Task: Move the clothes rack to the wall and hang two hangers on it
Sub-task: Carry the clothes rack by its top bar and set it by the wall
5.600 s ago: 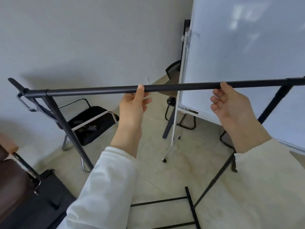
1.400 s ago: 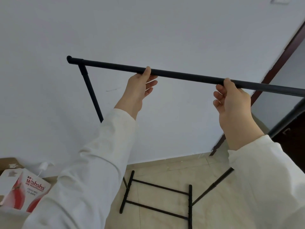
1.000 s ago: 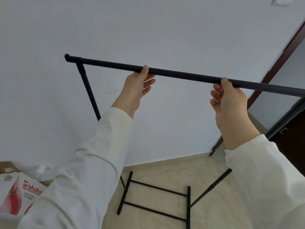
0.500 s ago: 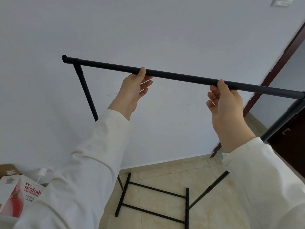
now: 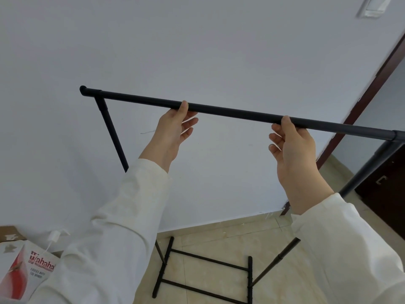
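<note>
Two hands [image 5: 291,150] grip the clothes rack [image 5: 230,113] near a white wall [image 5: 197,51], over tiled floor [image 5: 208,242].

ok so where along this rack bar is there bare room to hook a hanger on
The top bar is bare in three stretches: from its left end cap to the left hand, between the two hands, and from the right hand to the right corner joint. No hanger hangs on it. Only the spots under the fingers are taken.
</note>
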The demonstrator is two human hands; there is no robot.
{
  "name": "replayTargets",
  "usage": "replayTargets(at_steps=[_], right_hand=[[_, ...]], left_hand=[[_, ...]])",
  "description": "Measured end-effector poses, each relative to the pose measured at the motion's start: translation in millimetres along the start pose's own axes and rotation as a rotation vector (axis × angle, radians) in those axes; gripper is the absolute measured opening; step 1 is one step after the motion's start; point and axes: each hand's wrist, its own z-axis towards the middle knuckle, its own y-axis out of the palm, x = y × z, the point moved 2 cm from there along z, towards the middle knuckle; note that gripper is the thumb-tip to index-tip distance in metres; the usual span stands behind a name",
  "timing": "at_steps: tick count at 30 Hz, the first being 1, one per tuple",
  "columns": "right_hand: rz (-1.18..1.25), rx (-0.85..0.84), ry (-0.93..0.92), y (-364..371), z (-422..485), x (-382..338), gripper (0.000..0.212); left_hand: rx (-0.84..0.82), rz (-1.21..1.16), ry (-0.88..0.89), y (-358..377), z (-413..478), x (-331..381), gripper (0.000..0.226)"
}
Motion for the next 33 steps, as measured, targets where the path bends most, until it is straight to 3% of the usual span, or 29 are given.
replayTargets(at_steps=[18,27,33], right_hand=[[-0.011,-0.076,0.028,-14,-5,5,0.016],[-0.13,-0.168,0.096,-71,-13,7,0.013],[-0.28,-0.177,0.061,-165,-5,6,0.007]], left_hand=[[0.066,0.041,0.009,4,-20,-1,0.021],[0.059,0.224,-0.051,33,-70,-25,0.022],[-0.009,0.501,0.202,101,-110,-19,0.007]])
